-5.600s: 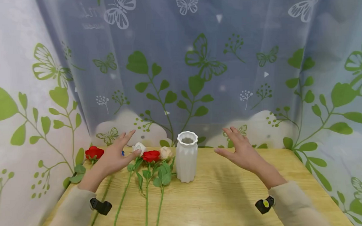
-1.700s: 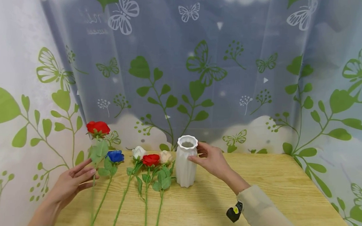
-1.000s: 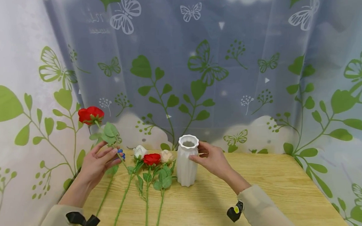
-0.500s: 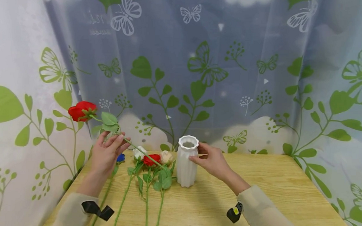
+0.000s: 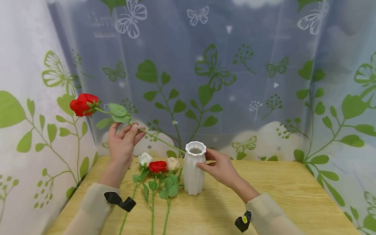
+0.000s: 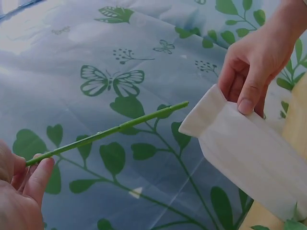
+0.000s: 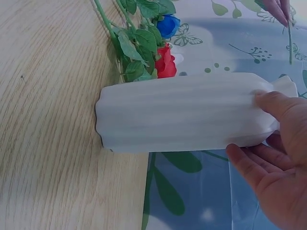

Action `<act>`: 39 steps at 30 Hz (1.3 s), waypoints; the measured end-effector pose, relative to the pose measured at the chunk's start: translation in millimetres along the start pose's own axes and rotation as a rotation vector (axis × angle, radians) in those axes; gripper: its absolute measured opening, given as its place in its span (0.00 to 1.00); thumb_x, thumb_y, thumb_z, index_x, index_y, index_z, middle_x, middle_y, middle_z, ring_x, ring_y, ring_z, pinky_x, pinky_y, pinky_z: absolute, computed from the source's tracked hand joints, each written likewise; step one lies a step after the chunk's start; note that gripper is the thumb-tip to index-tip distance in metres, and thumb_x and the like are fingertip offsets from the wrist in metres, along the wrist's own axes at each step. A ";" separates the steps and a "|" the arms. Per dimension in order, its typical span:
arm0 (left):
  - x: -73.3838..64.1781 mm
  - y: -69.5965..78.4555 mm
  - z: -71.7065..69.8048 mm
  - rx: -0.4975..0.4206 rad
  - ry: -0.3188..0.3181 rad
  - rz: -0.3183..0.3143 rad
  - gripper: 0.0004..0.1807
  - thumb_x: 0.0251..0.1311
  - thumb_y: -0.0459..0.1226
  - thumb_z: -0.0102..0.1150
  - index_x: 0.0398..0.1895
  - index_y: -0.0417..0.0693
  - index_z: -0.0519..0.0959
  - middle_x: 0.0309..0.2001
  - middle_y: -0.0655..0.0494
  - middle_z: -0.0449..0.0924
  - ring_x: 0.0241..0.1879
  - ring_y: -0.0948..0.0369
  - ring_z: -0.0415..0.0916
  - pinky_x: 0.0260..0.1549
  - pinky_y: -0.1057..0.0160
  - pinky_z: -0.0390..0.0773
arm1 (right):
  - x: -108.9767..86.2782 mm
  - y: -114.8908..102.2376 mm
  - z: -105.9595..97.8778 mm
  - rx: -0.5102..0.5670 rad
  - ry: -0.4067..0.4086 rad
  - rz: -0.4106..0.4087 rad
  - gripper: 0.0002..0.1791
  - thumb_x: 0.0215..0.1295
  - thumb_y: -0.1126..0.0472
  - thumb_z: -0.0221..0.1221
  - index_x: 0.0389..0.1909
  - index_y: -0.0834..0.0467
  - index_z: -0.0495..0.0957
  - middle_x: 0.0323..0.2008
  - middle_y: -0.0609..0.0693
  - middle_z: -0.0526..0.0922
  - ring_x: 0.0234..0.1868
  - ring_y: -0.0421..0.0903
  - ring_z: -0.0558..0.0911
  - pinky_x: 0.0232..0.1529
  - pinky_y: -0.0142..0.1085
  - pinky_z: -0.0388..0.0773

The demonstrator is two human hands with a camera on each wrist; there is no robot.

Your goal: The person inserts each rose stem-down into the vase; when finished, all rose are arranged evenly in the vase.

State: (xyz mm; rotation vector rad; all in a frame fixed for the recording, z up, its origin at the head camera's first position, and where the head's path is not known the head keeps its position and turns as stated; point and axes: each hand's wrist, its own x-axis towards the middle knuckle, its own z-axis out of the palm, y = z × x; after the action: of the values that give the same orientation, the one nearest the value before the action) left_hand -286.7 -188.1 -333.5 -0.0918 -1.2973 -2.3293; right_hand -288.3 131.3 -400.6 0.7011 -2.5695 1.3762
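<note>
My left hand pinches the green stem of a red rose, its bloom pointing left and raised. The stem slopes down to the right. In the left wrist view its cut end is a little apart from the mouth of a white fluted vase. The vase stands upright on the table, and my right hand grips its neck from the right. In the right wrist view the thumb and fingers lie on opposite sides of the vase.
Left of the vase lie a white rose, another red rose and a cream rose, stems toward me. A blue rose shows in the right wrist view; my left arm hides it in the head view. A printed curtain surrounds the wooden table.
My left hand has picked up the red rose from the far left, tilted it and carried it up and right toward the vase. My right hand has come to hold the vase, which stays put.
</note>
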 end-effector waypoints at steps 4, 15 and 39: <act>-1.8 -1.6 11.3 0.044 -0.023 0.048 0.23 0.72 0.28 0.61 0.64 0.50 0.67 0.38 0.56 0.86 0.39 0.56 0.90 0.46 0.57 0.91 | 0.8 -1.3 0.0 -0.014 -0.004 0.004 0.31 0.69 0.55 0.71 0.70 0.60 0.76 0.55 0.56 0.87 0.56 0.53 0.87 0.51 0.38 0.89; -2.2 -11.9 31.9 0.111 -0.078 0.146 0.25 0.72 0.27 0.61 0.69 0.46 0.67 0.40 0.53 0.84 0.42 0.53 0.90 0.47 0.56 0.91 | 3.2 -5.1 -3.0 -0.021 -0.022 -0.009 0.30 0.70 0.55 0.71 0.69 0.59 0.77 0.56 0.56 0.87 0.56 0.53 0.86 0.51 0.40 0.90; -24.2 -55.9 66.1 0.255 -0.249 0.146 0.27 0.70 0.23 0.60 0.70 0.39 0.68 0.49 0.31 0.84 0.36 0.63 0.90 0.41 0.60 0.92 | 0.4 -4.4 -0.7 -0.014 -0.009 0.036 0.32 0.70 0.56 0.71 0.71 0.61 0.75 0.55 0.55 0.87 0.56 0.53 0.86 0.51 0.41 0.90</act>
State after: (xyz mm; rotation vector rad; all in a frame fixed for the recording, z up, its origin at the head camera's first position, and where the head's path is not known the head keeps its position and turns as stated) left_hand -300.3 -100.4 -347.8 -0.3899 -1.6387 -2.0611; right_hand -286.6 129.6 -396.8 0.6633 -2.6086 1.3671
